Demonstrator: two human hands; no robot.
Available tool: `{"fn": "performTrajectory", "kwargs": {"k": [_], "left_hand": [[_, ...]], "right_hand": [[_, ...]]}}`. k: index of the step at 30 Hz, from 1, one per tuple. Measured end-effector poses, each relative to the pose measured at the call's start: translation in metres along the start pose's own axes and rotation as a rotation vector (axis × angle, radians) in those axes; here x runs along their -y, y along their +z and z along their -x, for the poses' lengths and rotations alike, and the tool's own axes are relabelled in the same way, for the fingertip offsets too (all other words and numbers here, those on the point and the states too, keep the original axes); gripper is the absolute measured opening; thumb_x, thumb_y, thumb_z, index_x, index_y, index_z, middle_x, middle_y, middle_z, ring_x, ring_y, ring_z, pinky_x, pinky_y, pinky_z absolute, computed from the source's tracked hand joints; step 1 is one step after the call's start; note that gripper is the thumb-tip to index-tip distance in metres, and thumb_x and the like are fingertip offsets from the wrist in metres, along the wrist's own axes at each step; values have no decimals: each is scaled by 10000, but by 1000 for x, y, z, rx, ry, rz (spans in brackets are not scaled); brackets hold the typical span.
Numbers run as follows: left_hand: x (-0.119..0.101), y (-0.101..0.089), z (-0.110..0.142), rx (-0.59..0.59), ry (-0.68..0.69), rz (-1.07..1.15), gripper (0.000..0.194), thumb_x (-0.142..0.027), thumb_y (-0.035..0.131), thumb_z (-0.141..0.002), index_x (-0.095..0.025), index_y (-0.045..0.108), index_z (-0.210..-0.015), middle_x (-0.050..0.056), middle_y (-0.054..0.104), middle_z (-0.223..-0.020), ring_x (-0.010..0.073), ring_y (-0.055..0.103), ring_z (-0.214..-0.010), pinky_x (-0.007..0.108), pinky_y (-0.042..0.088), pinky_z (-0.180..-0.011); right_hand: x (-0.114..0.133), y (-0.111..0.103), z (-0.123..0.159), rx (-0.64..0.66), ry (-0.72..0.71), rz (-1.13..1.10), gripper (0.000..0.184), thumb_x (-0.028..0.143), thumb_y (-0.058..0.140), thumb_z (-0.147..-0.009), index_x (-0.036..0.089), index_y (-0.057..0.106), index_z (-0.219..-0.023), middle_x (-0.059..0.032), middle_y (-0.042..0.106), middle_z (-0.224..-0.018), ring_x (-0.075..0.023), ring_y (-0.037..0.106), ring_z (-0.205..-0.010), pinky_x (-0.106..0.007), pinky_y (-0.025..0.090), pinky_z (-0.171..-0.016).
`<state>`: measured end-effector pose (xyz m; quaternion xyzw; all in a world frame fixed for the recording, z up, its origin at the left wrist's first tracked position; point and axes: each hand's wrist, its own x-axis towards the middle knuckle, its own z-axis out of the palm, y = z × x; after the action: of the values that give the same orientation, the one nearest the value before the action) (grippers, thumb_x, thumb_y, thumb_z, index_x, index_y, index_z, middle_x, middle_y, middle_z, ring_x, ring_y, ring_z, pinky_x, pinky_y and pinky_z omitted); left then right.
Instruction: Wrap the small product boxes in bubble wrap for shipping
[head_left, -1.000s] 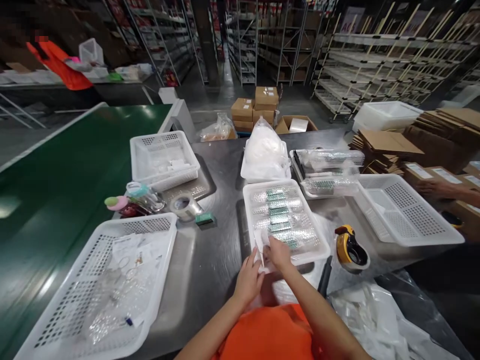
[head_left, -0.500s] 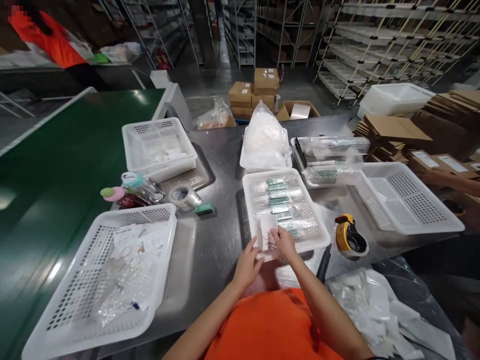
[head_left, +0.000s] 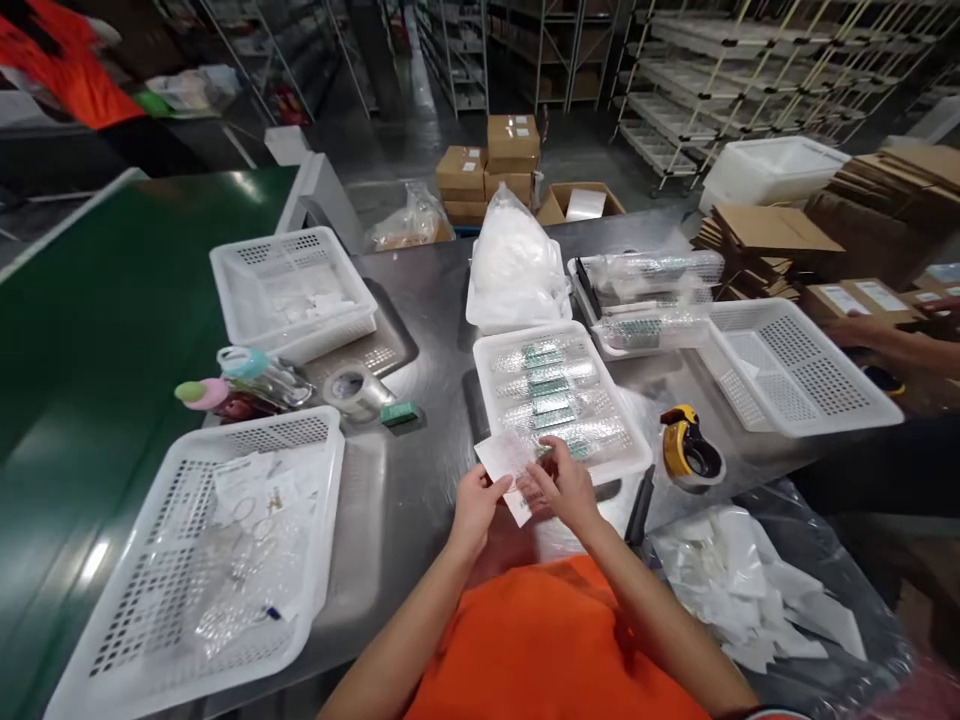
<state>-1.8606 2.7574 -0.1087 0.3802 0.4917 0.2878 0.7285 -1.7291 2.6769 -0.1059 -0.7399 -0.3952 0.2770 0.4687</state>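
A thin white paper slip (head_left: 504,455) with faint print is held at a slant over the near edge of a white basket (head_left: 637,462). My left hand (head_left: 477,508) pinches its lower left side between thumb and fingers. On the slip's right side, my right hand (head_left: 568,488) has its fingers closed at the edge; its fingertips are partly hidden. Several bubble-wrapped packages with green labels (head_left: 553,388) lie in a row in that basket, just beyond my hands.
At left stand a basket of clear bags (head_left: 322,560), tape rolls (head_left: 352,388) and a green box (head_left: 399,412). A yellow tape dispenser (head_left: 682,448) and a heap of white scraps (head_left: 742,580) lie right. Another person's hand (head_left: 862,330) touches cartons. A green conveyor (head_left: 112,330) runs along the left.
The slip has been lifted off the wrapped packages and turned to a slant, its face opened wider. Both hands have shifted with it, and the whole view has moved slightly.
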Motion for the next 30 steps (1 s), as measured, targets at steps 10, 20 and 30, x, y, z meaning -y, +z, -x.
{"fn": "performTrajectory", "kwargs": {"k": [10,20,30], "left_hand": [[-17,-7,30,158,-118,97,504,-378,940,-445,-105,739,-818,73,739,-747,183,656,-673,286,536,-621],[-53,-26,37,438,-82,-178,495,-556,852,-593,-134,759,-833,38,695,-715,126,561,-618,221,414,-578],[-43,-26,35,152,157,-259,393,-479,775,-702,-123,753,-865,66,751,-806,184,643,-693,270,492,-643]], "right_hand": [[4,7,-5,-136,353,-788,504,553,829,-568,214,601,-864,47,557,-628,-120,482,-554,-258,384,-536],[36,-48,-25,278,56,-318,398,304,751,-683,189,687,-1059,105,313,-574,-79,324,-530,-229,269,-511],[46,-33,-10,25,-149,-143,524,291,679,-768,250,566,-1279,-96,569,-1281,-188,620,-943,-305,523,-715]]}}
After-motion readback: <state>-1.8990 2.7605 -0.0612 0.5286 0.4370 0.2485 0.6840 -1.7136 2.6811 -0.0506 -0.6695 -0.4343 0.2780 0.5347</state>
